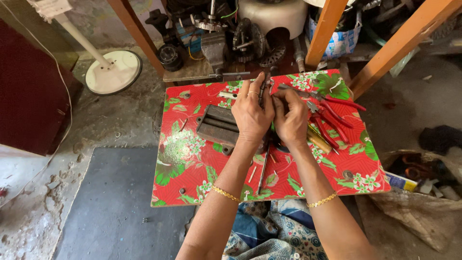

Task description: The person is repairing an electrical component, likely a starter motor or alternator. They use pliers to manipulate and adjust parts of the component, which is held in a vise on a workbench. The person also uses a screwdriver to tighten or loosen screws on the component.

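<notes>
Both hands work over the middle of a small low table [192, 168] covered in a red sheet with a green and white flower print. The left hand [251, 115] is closed around a thin dark metal tool [263, 89], held upright with its tip pointing toward the far edge of the table. The right hand [290, 120] sits just beside the left, knuckles touching it, with its fingertips [278, 98] pinched at the same tool; what exactly they grip is too small to tell. Each wrist carries a thin gold bangle, and the left hand wears a ring.

Just left of the left hand, a dark rectangular metal block [216, 126] with lengthwise grooves lies flat on the table. To the right of the right hand, near the right edge, lie red-handled pliers [332, 115] and a yellow-handled screwdriver [317, 140], touching one another. A long thin metal rod [263, 168] lies between the forearms, pointing toward the near edge.

Beyond the far edge stands a wooden shelf with dark motor parts [226, 33]. A white fan base [113, 71] rests on the floor at the left
</notes>
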